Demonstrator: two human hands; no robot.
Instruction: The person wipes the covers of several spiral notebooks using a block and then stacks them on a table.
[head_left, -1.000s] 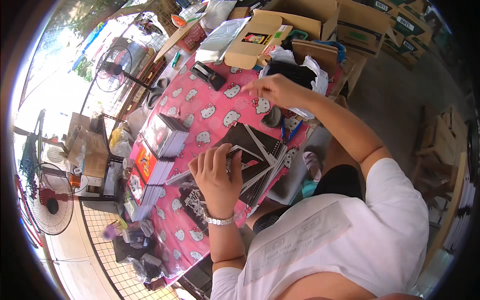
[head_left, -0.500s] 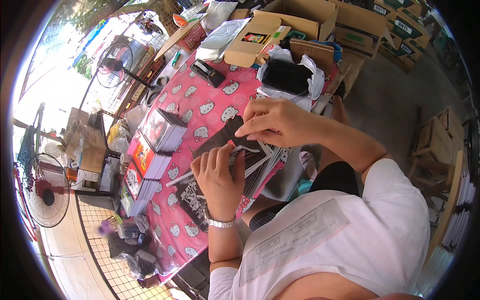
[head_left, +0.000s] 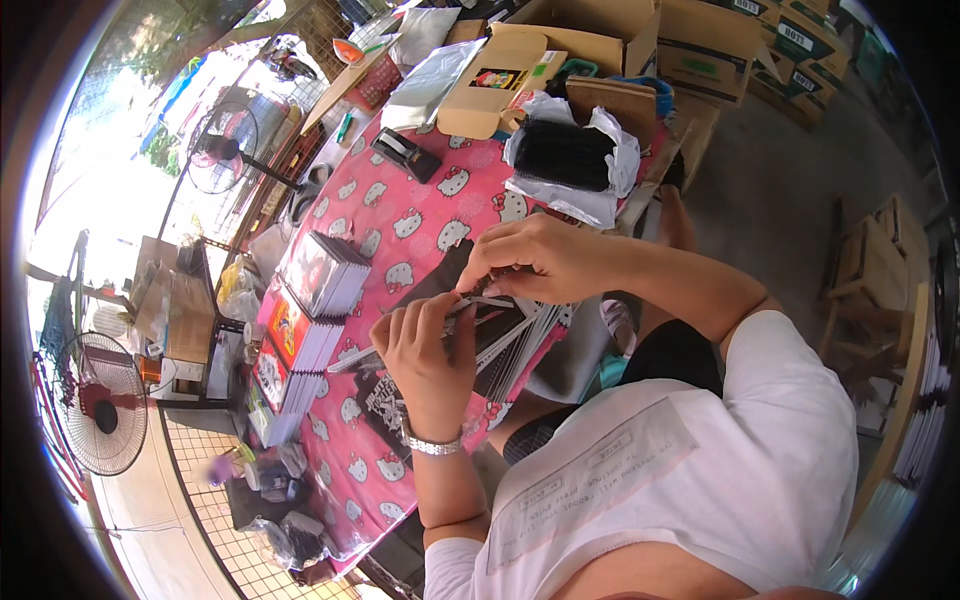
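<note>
Over the near edge of the table, my left hand (head_left: 430, 345), with a silver watch on its wrist, is closed on a notebook (head_left: 497, 318) with a dark cover and white pages. My right hand (head_left: 525, 255) pinches at the notebook's upper edge, its fingertips almost meeting those of the left. Something small and dark shows between the right fingers, too hidden to name. Beneath lies a stack of notebooks (head_left: 520, 352) with black-edged sides. Black printed covers (head_left: 385, 405) stick out on the left, partly under my left hand.
Finished-looking notebook stacks (head_left: 338, 262) line the table's left side. A tape dispenser (head_left: 407, 155) stands farther back. Black coils (head_left: 565, 155) lie in white paper at the far right, before cardboard boxes (head_left: 700, 50). Two fans (head_left: 105, 415) stand left, beyond the pink tablecloth (head_left: 410, 215).
My right hand has come down and its fingertips have closed in on the notebook edge beside my left fingers. My left hand has barely moved; the whole view has shifted slightly.
</note>
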